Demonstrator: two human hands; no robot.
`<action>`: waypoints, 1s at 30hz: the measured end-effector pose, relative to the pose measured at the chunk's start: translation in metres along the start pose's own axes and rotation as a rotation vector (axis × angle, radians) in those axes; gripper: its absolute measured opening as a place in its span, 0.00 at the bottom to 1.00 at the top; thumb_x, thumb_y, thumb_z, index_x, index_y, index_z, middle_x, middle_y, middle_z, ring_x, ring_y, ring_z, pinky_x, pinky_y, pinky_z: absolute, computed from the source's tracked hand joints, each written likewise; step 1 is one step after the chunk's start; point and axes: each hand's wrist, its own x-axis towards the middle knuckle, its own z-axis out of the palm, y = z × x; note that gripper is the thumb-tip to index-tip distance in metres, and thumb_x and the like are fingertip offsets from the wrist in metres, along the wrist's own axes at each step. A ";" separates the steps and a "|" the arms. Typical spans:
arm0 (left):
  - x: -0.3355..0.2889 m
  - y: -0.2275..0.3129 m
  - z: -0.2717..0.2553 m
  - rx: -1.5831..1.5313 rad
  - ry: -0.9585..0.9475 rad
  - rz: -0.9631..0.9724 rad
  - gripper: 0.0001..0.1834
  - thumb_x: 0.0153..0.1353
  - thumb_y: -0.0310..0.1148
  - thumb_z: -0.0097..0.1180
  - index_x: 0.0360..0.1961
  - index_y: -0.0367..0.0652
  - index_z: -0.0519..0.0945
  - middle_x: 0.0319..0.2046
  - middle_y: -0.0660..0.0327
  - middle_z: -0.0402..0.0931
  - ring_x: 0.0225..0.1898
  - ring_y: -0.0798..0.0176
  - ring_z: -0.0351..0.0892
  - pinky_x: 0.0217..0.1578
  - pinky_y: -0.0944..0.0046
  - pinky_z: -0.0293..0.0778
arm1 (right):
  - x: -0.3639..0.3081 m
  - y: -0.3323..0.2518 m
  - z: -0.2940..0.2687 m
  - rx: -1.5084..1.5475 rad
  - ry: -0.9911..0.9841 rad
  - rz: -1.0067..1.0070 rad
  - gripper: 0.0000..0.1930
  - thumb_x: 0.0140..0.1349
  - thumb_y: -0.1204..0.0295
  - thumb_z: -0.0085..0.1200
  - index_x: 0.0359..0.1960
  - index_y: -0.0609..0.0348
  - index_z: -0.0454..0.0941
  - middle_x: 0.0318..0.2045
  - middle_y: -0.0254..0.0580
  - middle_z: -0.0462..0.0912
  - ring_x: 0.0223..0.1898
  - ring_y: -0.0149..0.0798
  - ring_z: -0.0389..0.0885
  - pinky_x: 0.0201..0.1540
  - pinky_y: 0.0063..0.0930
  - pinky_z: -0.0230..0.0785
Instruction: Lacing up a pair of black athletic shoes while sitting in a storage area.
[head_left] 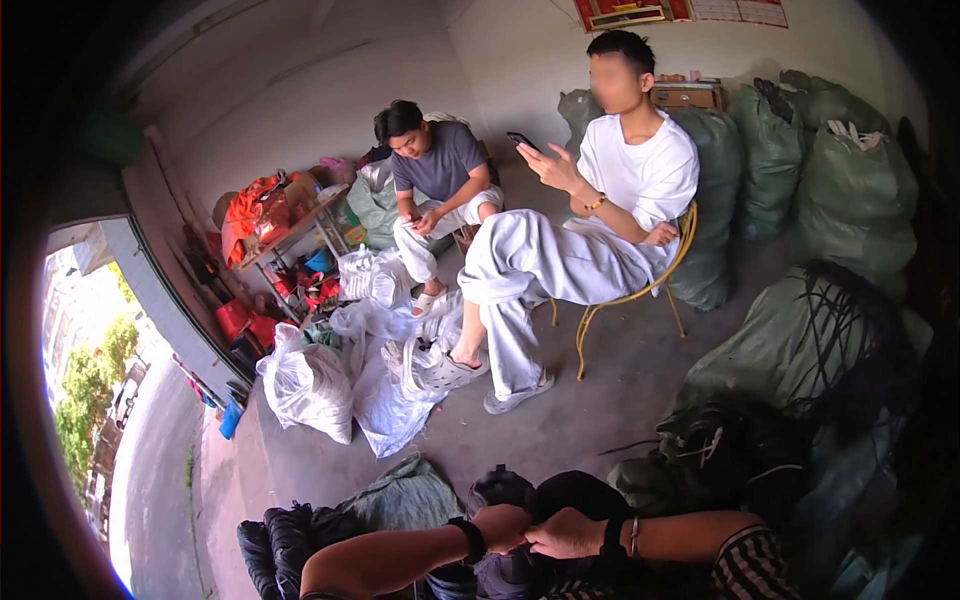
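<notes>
My left hand and my right hand meet at the bottom middle, knuckles almost touching, both with curled fingers. Whatever is pinched between them is too small or hidden to make out. Just beyond and beneath them lies a dark rounded item, and a black bulky item sits behind my right hand. Black ribbed bundles lie to the left of my left forearm. A green woven sack is spread out beyond that forearm.
A person in white sits on a yellow chair holding a phone. Another person sits farther back, head bent. White plastic bags lie left, full green sacks stand right, and black cords drape over a sack. A doorway opens left.
</notes>
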 end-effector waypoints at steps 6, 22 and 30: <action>-0.027 -0.033 -0.021 -0.165 0.582 -0.197 0.13 0.62 0.39 0.51 0.36 0.40 0.78 0.20 0.60 0.79 0.25 0.58 0.82 0.26 0.63 0.74 | 0.002 0.022 -0.003 0.225 -0.078 0.019 0.07 0.58 0.68 0.53 0.34 0.56 0.74 0.19 0.44 0.78 0.21 0.45 0.79 0.24 0.35 0.70; -0.033 -0.009 0.095 -1.378 1.062 -0.221 0.07 0.68 0.28 0.42 0.41 0.40 0.72 0.25 0.66 0.70 0.27 0.76 0.66 0.29 0.75 0.63 | -0.031 0.048 -0.084 1.238 0.167 0.884 0.15 0.68 0.62 0.44 0.34 0.61 0.77 0.15 0.33 0.75 0.15 0.24 0.70 0.19 0.15 0.61; -0.049 -0.006 0.107 -1.439 1.062 -0.274 0.11 0.64 0.25 0.48 0.46 0.35 0.76 0.30 0.63 0.79 0.33 0.73 0.76 0.38 0.72 0.72 | -0.216 0.190 -0.188 1.223 1.310 1.136 0.11 0.63 0.58 0.50 0.39 0.50 0.77 0.21 0.25 0.72 0.31 0.27 0.74 0.32 0.24 0.64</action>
